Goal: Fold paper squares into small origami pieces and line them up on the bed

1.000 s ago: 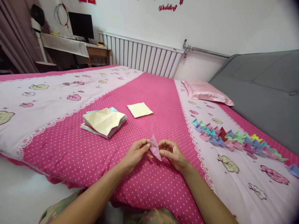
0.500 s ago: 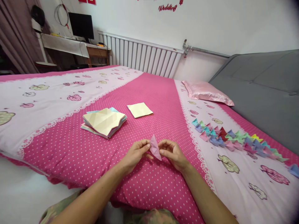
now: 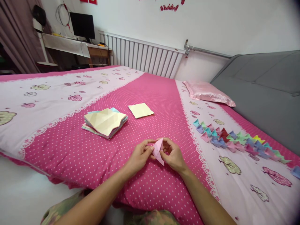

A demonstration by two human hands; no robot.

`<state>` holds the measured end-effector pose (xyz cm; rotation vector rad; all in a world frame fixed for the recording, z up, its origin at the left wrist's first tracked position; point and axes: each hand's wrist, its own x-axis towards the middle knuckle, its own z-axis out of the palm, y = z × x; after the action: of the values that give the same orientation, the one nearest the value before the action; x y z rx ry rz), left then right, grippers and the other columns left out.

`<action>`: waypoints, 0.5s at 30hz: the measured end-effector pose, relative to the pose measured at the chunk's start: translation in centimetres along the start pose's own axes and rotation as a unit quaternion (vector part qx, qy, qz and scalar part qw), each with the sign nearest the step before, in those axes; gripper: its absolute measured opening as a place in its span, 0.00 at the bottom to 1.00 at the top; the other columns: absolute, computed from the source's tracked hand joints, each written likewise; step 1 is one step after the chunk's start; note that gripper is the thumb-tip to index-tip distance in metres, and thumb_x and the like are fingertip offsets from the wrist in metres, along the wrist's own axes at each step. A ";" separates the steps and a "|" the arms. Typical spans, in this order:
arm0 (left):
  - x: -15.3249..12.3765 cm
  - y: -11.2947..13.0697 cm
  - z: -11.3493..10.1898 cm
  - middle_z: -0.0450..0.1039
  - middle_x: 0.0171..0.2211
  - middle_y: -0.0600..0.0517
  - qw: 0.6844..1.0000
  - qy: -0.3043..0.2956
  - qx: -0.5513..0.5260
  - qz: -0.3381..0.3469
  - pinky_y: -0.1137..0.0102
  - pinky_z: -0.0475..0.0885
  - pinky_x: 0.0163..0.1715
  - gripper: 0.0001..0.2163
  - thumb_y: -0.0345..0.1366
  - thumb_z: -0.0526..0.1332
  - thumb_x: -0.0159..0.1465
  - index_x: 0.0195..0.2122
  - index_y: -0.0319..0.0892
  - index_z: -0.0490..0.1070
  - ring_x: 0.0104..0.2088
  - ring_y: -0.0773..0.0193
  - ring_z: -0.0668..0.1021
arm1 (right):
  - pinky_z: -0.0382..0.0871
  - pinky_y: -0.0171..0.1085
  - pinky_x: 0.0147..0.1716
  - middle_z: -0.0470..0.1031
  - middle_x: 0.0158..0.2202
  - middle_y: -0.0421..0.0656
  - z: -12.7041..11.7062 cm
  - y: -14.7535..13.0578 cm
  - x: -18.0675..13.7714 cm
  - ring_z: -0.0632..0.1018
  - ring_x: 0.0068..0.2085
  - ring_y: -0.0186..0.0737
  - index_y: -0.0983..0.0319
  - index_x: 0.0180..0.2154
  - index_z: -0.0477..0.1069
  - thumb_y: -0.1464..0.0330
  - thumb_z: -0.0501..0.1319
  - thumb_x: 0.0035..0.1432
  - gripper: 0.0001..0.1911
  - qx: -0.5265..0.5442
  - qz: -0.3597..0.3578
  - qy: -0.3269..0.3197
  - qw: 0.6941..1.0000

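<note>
Between my hands, above the pink dotted bedspread, is a pink folded paper boat with pointed ends up and down. My left hand pinches its left side between thumb and fingers. On the other side, my right hand grips it with the thumb in front and the fingers partly hidden behind. Beyond my left hand lies a thick pile of creased paper sheets, pale yellow on top. A smaller stack of square yellow paper rests farther off, in the middle.
Several rows of colourful folded paper boats stand on the bed to the right. A pink satin pillow lies by the grey headboard. At the back are a white radiator and a desk with a monitor.
The pink paper boat has turned and tilted a little to the right. My right hand has closed in on it, and both hands now hold it nearer together.
</note>
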<state>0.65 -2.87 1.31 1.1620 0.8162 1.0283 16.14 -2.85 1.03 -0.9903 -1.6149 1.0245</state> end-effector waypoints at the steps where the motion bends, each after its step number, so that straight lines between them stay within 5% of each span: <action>1: 0.0 -0.2 0.0 0.72 0.24 0.52 1.000 0.003 0.003 0.001 0.72 0.69 0.27 0.16 0.42 0.60 0.56 0.41 0.37 0.64 0.23 0.68 0.74 | 0.67 0.32 0.26 0.71 0.29 0.40 0.1 -0.1 0.0 0.71 0.27 0.33 0.60 0.41 0.67 0.71 0.61 0.49 0.14 0.002 0.003 0.001 1.000; 8: -0.3 -0.8 0.6 0.68 0.25 0.56 0.997 0.050 0.005 0.050 0.73 0.68 0.26 0.10 0.40 0.60 0.56 0.31 0.41 0.62 0.23 0.70 0.72 | 0.67 0.33 0.27 0.72 0.28 0.40 0.6 -0.2 -0.2 0.72 0.27 0.35 0.60 0.37 0.70 0.71 0.61 0.49 0.10 -0.017 -0.012 0.059 0.998; 15: -1.1 0.3 1.3 0.72 0.39 0.45 0.995 0.037 0.060 0.065 0.68 0.69 0.38 0.12 0.39 0.59 0.57 0.39 0.39 0.68 0.39 0.61 0.74 | 0.68 0.36 0.29 0.73 0.30 0.42 0.6 -0.6 -0.5 0.73 0.30 0.38 0.58 0.35 0.70 0.70 0.60 0.50 0.08 -0.061 -0.040 0.116 0.991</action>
<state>1.41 -4.31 1.92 1.2995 0.8803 1.1473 15.56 -3.66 1.33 -1.0752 -1.5238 0.7350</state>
